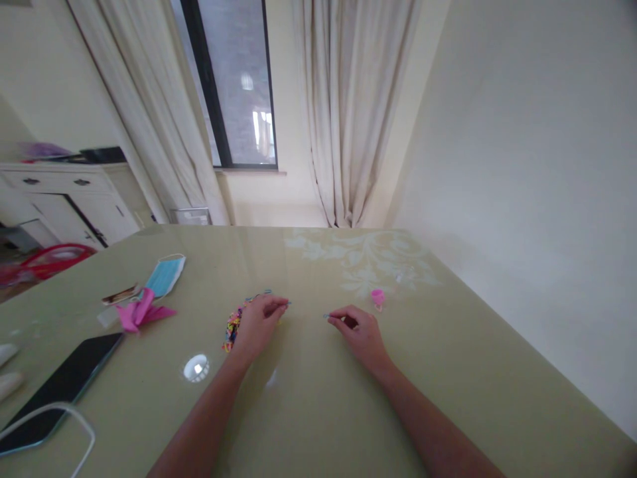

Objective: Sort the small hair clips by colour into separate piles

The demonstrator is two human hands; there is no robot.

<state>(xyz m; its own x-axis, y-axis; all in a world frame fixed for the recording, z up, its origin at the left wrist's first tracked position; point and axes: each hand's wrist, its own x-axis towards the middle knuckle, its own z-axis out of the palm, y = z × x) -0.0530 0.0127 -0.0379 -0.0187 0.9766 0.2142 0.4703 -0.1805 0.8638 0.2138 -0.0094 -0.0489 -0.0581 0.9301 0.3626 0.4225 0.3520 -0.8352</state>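
Observation:
My left hand [259, 324] is closed in a pinch, with the tip of a small light-blue piece [289, 303] showing past its fingertips. Beneath and beside that hand lies a heap of small multicoloured pieces [231, 328], partly covered by it; their kind is too small to make out. Across a gap, my right hand [359, 335] pinches another small, thin light-blue piece [326, 316], which looks like a loop. Just beyond the right hand sits a small pink cup-like object [377, 297] on the table.
On the pale green table [308, 411] are a blue face mask [166, 275], a folded pink item [142, 312], a dark tablet-like device [60, 392] with a white cable [74, 408], and a round shiny disc [196, 368]. A wall [537, 199] borders the right edge.

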